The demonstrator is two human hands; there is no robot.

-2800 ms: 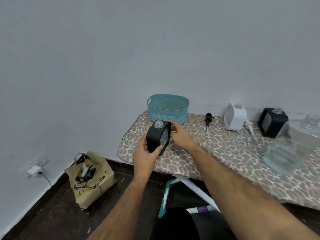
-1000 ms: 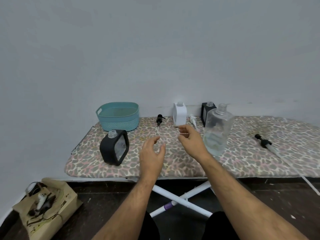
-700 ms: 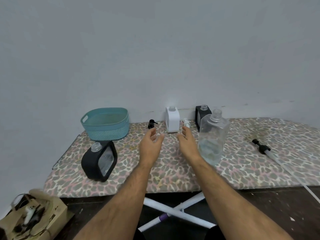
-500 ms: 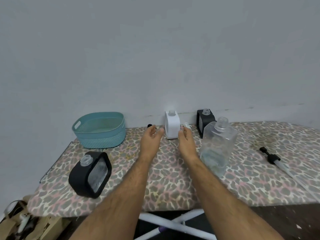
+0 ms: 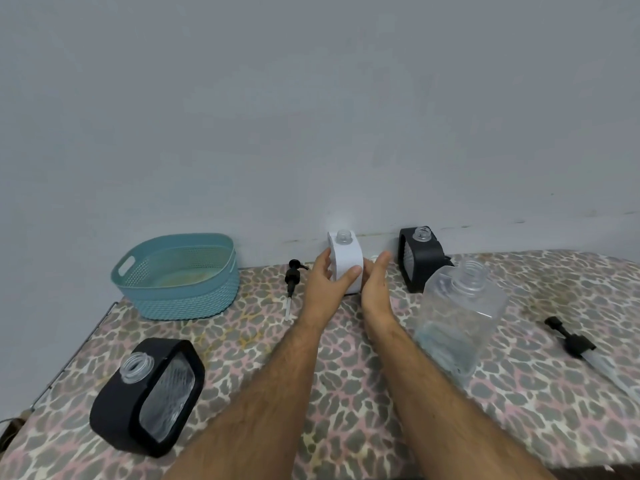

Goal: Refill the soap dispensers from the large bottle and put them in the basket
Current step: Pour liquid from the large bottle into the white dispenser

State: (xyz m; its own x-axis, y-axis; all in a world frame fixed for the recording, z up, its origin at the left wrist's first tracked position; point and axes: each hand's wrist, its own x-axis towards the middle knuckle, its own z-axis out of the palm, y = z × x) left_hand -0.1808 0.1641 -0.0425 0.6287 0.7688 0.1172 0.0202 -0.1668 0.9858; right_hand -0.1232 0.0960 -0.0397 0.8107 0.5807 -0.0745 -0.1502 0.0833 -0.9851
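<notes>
L hand grasps boxy white plastic dispenser w/ open neck; R hand relaxed beside it. Clear large bottle nearby on leopard-print cover.

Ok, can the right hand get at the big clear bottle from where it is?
Probably yes: the right hand is open beside the white dispenser, and the clear bottle stands just to its right with nothing between them.
</notes>
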